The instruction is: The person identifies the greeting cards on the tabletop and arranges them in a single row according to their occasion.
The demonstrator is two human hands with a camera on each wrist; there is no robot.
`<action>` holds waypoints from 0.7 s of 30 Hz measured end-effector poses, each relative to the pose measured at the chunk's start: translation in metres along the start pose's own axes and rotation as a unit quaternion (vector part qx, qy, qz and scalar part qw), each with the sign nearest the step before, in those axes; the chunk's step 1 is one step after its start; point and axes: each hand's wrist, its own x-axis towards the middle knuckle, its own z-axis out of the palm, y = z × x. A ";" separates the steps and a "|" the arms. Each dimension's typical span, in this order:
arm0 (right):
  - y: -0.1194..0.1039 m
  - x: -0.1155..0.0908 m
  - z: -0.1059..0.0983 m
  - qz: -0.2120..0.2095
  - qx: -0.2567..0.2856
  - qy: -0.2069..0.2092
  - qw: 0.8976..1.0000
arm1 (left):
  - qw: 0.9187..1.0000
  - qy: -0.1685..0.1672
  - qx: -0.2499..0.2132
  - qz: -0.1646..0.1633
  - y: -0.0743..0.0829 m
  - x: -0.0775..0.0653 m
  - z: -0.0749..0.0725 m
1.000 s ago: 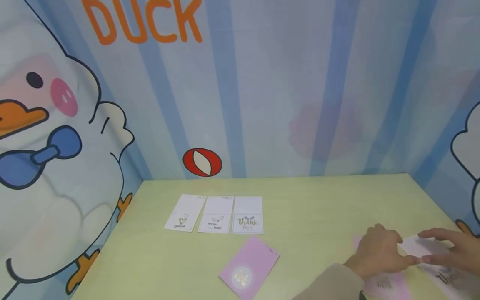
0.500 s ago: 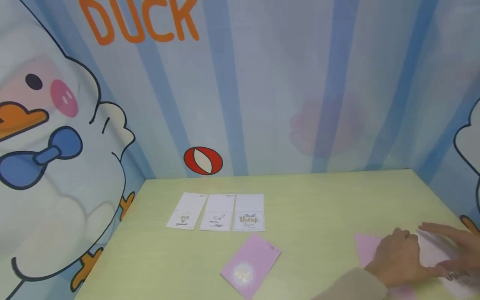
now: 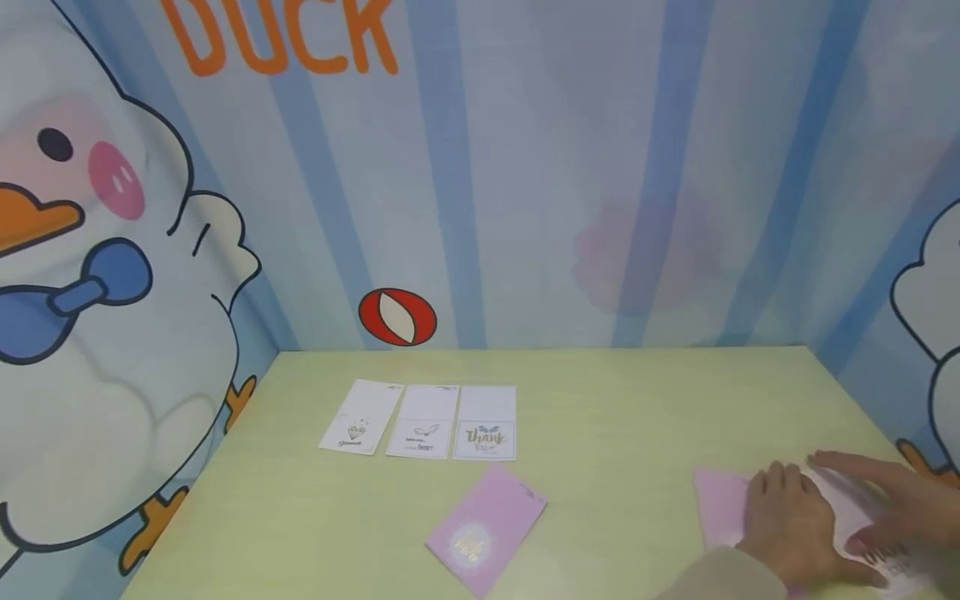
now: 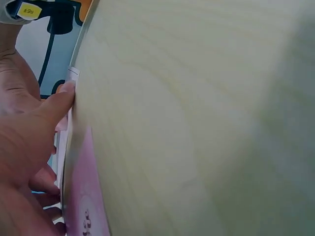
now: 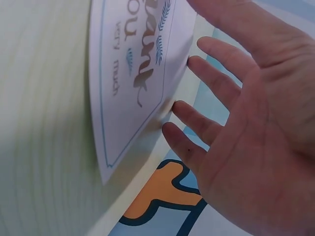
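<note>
A white card (image 3: 838,502) printed with "thank you" lies at the table's right side, partly covered by both hands. My left hand (image 3: 789,521) rests on it, fingers pointing away and thumb reaching along the card. Beside its right edge is my right hand (image 3: 896,500), with fingers and thumb spread. In the right wrist view the card (image 5: 123,123) reads "thank you very much"; its corner lifts slightly off the table, and the fingertips are near its edge. A pink card (image 3: 718,504) lies left of the white one, partly hidden under the left hand and sleeve.
On the pale yellow table (image 3: 615,433), a diamond card (image 3: 362,417), a heart card (image 3: 423,421) and another thank-you card (image 3: 485,422) stand in a row. A second pink card (image 3: 487,529) lies tilted in front. A duck-print backdrop (image 3: 525,167) encloses the table.
The left hand has shifted right, from the pink card onto the white card, uncovering more of the pink card's left part. The right hand stays by the white card.
</note>
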 end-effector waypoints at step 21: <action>-0.020 0.011 -0.013 0.078 -0.086 -0.032 0.993 | 0.997 0.060 0.008 -0.048 -0.007 0.012 0.000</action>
